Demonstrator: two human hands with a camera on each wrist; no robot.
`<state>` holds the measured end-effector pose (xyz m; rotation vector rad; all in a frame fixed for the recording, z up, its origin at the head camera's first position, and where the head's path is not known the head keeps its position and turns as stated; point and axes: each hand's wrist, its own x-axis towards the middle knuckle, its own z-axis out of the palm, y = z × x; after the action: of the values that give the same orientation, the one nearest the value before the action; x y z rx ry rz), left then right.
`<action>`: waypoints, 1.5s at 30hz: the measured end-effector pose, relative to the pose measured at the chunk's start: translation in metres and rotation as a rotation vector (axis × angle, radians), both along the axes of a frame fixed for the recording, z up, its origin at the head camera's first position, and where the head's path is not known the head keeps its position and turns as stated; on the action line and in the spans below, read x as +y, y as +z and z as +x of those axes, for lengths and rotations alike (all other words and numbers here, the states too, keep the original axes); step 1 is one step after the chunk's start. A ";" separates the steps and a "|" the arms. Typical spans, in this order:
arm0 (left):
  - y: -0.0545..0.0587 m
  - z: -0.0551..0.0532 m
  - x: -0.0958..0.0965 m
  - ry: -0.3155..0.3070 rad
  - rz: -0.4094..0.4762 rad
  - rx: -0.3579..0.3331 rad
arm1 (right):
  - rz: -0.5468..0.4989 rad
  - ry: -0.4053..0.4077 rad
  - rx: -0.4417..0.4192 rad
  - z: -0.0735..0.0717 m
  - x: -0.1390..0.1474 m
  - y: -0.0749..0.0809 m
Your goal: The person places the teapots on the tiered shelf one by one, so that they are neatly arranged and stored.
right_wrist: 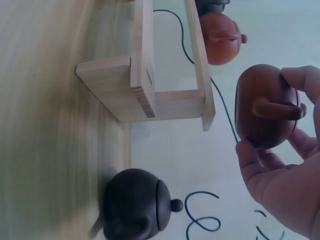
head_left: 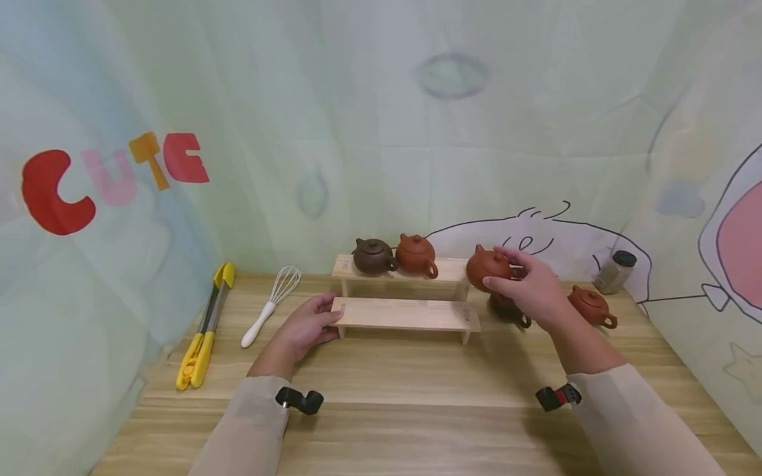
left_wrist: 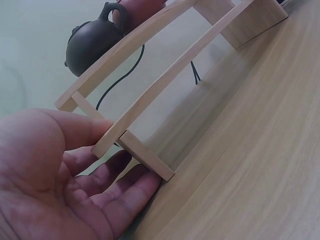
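My right hand [head_left: 532, 289] holds a reddish-brown teapot [head_left: 487, 268] by its body, thumb on one side and fingers on the other. That teapot is up in the air by the right end of a two-step wooden display stand [head_left: 411, 313]. My left hand [head_left: 309, 324] grips the lower step's left end, its thumb [left_wrist: 82, 127] on the board and its fingers by the leg. On the upper step sit a dark brown teapot [head_left: 373, 256] and another reddish-brown teapot [head_left: 415, 255], side by side.
On the table right of the stand, a dark teapot [right_wrist: 132, 202] stands partly hidden behind my right hand in the head view. Farther right are a reddish teapot [head_left: 589, 305] and a black-lidded jar [head_left: 616, 272]. A white whisk [head_left: 270, 309] and yellow-handled tongs [head_left: 205, 327] lie left.
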<state>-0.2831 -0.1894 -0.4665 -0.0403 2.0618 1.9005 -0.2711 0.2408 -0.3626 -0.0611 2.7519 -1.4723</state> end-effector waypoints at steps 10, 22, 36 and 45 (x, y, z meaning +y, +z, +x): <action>0.000 0.001 0.000 0.007 -0.010 -0.003 | 0.017 0.041 -0.003 -0.040 -0.024 0.006; 0.001 0.003 0.000 0.000 -0.011 0.011 | 0.029 0.061 0.035 -0.057 -0.042 -0.008; -0.003 0.001 0.000 0.008 -0.032 0.023 | 0.036 0.013 -0.019 -0.035 -0.030 -0.003; -0.003 0.002 0.000 0.014 -0.033 0.025 | 0.003 -0.054 0.044 0.001 0.010 -0.016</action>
<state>-0.2810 -0.1893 -0.4690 -0.0395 2.1145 1.8850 -0.2702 0.2503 -0.3781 -0.0197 2.8124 -1.4976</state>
